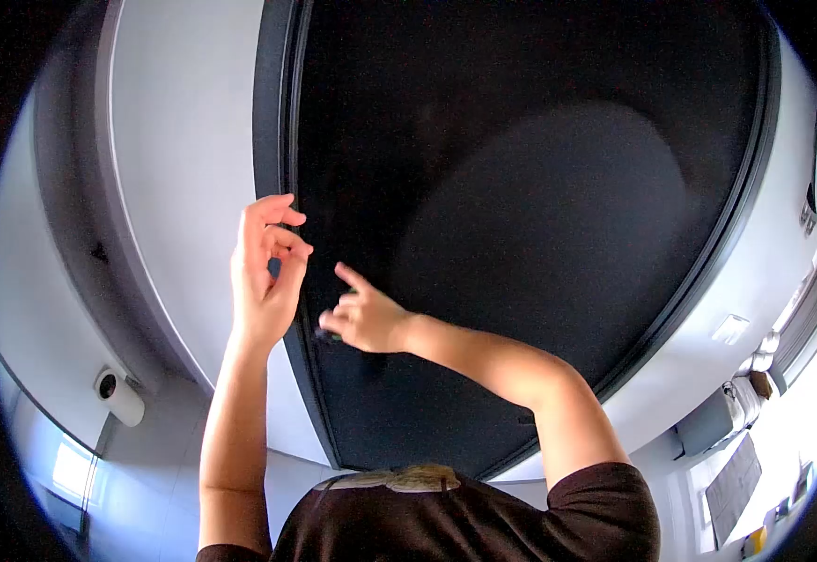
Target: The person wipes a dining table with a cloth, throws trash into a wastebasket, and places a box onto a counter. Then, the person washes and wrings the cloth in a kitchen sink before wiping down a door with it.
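A large black door (pixel 539 187) in a black frame fills the middle of the view. My left hand (pixel 272 267) is raised beside the door's left edge, with thumb and index fingertip brought together and the other fingers curved. Whether anything small sits in that pinch cannot be made out. My right hand (pixel 363 317) is lower and to the right, in front of the door's left side. Its index finger points up and left, while the other fingers curl near a small dark object with a pale tip, partly hidden by the fingers.
A pale wall panel (pixel 184 169) stands left of the door frame. A white cylinder (pixel 121 397) with a dark round end is at the lower left. On the right are a wall switch (pixel 730 329), a grey sofa (pixel 707 427) and a bright window.
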Available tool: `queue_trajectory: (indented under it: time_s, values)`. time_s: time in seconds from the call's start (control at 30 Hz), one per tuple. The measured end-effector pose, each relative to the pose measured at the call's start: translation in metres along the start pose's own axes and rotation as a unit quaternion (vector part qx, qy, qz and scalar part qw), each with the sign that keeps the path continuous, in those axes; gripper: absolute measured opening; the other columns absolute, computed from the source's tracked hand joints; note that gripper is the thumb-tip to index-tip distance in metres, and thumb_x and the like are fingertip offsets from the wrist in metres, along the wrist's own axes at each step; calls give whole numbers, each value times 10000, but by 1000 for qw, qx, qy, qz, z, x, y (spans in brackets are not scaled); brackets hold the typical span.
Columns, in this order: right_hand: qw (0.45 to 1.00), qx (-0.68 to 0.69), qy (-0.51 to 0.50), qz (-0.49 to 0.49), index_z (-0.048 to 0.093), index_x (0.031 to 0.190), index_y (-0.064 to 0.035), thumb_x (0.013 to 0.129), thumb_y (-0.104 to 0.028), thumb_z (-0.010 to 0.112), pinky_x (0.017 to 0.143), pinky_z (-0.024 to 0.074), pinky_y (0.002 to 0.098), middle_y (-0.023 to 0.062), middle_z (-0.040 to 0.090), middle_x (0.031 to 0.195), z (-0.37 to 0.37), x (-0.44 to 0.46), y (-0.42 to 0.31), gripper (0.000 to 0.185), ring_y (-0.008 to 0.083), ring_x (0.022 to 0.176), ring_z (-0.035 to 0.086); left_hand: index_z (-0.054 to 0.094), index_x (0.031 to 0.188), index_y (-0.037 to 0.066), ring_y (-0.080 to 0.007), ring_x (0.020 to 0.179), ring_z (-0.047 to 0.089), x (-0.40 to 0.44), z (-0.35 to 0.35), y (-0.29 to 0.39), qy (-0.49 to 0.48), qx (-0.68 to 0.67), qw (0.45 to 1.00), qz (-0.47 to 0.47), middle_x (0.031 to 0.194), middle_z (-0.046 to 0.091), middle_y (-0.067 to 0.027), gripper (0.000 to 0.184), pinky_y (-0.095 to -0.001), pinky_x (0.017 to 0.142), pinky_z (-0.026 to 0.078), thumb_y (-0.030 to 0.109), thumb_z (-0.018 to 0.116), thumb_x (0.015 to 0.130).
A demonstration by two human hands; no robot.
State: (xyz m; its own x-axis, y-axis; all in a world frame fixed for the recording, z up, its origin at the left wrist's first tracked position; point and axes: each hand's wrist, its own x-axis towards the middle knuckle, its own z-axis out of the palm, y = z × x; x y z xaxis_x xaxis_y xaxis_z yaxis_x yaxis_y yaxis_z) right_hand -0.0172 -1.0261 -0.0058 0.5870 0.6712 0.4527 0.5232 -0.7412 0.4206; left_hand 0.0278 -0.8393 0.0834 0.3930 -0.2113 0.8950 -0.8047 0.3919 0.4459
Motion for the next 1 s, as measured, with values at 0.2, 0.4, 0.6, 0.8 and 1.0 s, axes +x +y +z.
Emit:
queue_trajectory:
  time_s: [0.2, 0.4, 0.6, 0.8, 1.0]
  values:
    - [976, -132, 143, 94, 636, 981, -89, 726, -179, 661, 1046, 120, 720, 32, 580, 971, -102, 47, 22, 272, 271, 1137, 454, 469, 1211, 26, -125, 934, 526, -9, 36, -10, 19, -72, 996, -39, 1033, 544, -63, 445, -238, 760, 428, -132, 505, 797]
    - [902, -289, 270, 173, 598, 833, -156, 694, -92, 632, 707, 370, 386, -13, 563, 761, -142, 40, 72, 157, 196, 729, 535, 478, 1230, 27, -177, 1043, 524, -4, 60, -17, 47, -29, 998, -18, 1155, 531, -92, 457, -304, 834, 424, -62, 564, 790]
    - [906, -197, 297, 229, 569, 957, -74, 743, -37, 626, 572, 486, 366, 59, 604, 776, -138, 37, 52, 224, 239, 634, 613, 187, 1455, 38, -238, 1239, 436, -7, 82, -33, -88, -162, 979, -90, 1354, 437, -152, 594, -358, 993, 357, 414, 313, 1012]
    - [950, -136, 240, 146, 415, 1320, 56, 845, -239, 594, 1071, 309, 520, 260, 405, 1367, -94, 28, 13, 588, 420, 1277, 404, 153, 1489, 100, -292, 1273, 427, 2, 75, -34, -73, -246, 958, -130, 1434, 353, -179, 921, -440, 1052, 330, 760, 165, 847]
    - [926, -290, 99, 219, 388, 1414, -103, 850, -377, 571, 1096, 178, 589, 62, 331, 1503, -70, 17, 32, 654, 192, 1396, 293, 320, 1419, 76, -265, 1184, 478, 0, 74, -43, 3, -186, 976, -115, 1380, 416, -130, 653, -402, 1010, 363, 556, 296, 977]
